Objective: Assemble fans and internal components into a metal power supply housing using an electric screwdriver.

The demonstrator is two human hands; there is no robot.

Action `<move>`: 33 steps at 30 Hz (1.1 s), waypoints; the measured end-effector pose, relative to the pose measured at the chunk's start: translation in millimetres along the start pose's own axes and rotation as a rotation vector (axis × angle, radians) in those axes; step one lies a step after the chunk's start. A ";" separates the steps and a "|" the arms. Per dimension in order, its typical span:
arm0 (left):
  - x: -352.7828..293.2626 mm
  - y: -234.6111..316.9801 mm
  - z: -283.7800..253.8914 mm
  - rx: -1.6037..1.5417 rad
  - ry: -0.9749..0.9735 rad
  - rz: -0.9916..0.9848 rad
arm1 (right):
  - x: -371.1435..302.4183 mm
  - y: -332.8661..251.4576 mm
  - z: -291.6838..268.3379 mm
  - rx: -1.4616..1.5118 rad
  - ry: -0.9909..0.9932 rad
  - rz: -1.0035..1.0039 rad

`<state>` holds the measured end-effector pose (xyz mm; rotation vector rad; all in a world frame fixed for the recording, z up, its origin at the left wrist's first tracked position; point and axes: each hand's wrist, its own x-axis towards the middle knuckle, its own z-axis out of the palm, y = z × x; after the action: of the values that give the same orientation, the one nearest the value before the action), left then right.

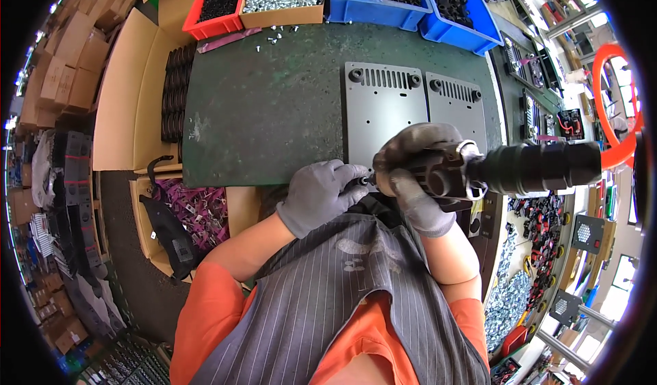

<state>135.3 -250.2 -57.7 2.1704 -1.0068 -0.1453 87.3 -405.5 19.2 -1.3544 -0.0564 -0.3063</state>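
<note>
My right hand point(419, 162), in a grey glove, is wrapped round a black power screwdriver point(540, 168). The tool lies sideways, its thick body to the right and its tip to the left. My left hand point(316, 195), gloved as well, pinches a small round black part point(364, 180), perhaps a rubber foot, right at the tool's tip. Both hands meet at the near edge of a grey metal plate point(383, 114) with slots and holes. Two black round feet sit on its far corners. My right hand hides its near right part. A second similar plate point(457, 114) lies beside it.
Along the far edge stand a red bin point(194, 26), a carton of silver screws point(282, 17) and blue bins point(376, 12) of black parts. Loose screws lie before them. Cartons with black and purple parts point(195, 214) flank the left. An orange hose point(599, 104) hangs right.
</note>
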 end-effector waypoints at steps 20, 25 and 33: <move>32.8 6.3 -22.2 -0.459 -0.141 0.078 | 24.4 -14.3 -3.7 0.119 -0.097 0.047; 57.6 36.2 -25.1 -0.481 -0.015 0.227 | 20.7 -17.1 -2.1 0.515 -0.007 0.043; 62.3 18.9 -25.5 -0.412 -0.019 0.209 | 10.4 -6.7 -27.7 0.677 -0.065 0.123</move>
<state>176.2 -287.5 -14.9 1.6859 -1.0988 -0.2507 91.8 -435.4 21.8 -0.6915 -0.1183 -0.1182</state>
